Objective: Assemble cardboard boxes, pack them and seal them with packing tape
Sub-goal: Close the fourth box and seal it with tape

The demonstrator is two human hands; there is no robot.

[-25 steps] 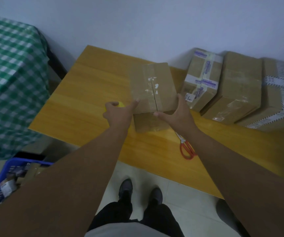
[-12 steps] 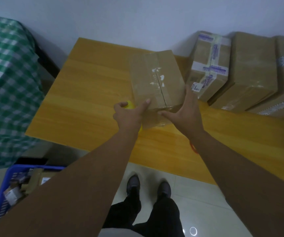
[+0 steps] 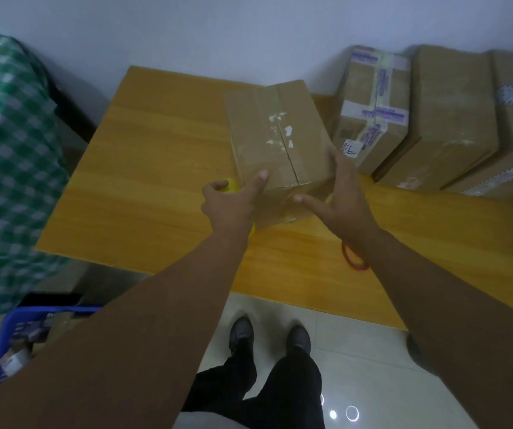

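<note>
While both arms reach forward, the cardboard box [image 3: 276,140] sits on the wooden table [image 3: 156,168], about midway along its length and nearer the far edge. Clear tape runs over its top seam, with white paper scraps there. The left hand [image 3: 228,204] is curled around a yellow object [image 3: 232,184], only partly visible, while its thumb presses on the box's near top edge. The right hand [image 3: 338,196] is open, with the fingers [image 3: 340,164] flat against the box's right side. At the far right corner, 3 taped boxes [image 3: 434,119] lean together. Red scissors handles [image 3: 354,258] lie near the front edge.
</note>
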